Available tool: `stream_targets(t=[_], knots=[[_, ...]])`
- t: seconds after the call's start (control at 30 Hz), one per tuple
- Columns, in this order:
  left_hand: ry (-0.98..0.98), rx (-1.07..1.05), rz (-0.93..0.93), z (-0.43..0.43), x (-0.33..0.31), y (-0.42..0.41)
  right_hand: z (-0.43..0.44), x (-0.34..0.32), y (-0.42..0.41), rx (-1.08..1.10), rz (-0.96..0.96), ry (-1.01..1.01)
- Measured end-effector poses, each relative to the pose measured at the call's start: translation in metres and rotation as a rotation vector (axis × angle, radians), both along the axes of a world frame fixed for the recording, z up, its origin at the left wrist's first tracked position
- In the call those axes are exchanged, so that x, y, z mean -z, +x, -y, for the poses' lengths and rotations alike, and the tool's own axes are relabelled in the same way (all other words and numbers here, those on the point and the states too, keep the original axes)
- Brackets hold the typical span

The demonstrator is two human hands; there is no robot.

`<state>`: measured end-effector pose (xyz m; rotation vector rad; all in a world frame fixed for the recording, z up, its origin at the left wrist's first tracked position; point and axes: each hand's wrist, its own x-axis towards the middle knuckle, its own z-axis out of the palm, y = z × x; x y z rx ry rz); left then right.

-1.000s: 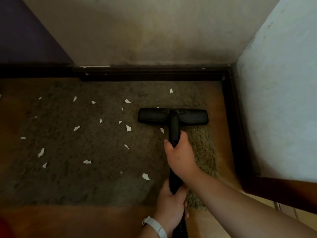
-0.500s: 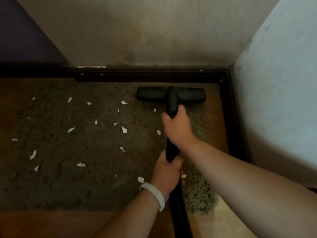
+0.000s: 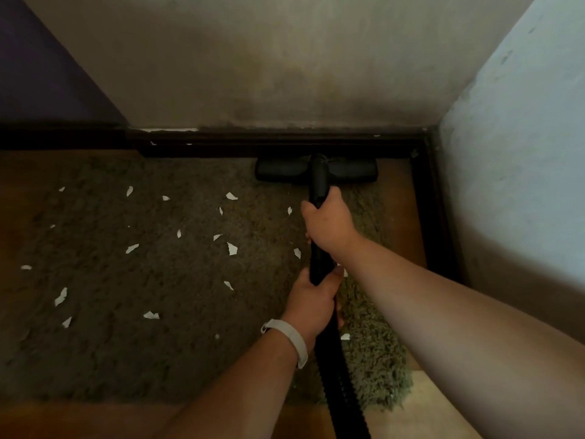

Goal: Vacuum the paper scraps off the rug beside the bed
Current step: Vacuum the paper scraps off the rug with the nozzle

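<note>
Paper scraps on shaggy rug, dark baseboard beyond, left hand, right hand clasping wand

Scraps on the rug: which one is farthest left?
The small scrap lying alone by the left edge of the rug, just above the long scrap. Every other scrap lies further right.

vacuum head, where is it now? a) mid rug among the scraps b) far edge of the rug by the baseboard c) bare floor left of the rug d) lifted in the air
b: the vacuum head lies at the far edge of the rug, along the dark baseboard.
</note>
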<state>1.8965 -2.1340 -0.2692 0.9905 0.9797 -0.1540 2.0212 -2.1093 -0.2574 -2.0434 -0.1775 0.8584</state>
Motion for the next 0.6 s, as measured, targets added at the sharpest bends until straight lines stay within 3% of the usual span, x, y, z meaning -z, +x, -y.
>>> stream_targets(t=[0.6], knots=[[-0.010,0.010,-0.059,0.033,-0.009,-0.054,0.036,0.005,-0.055,-0.001,0.017,-0.015]])
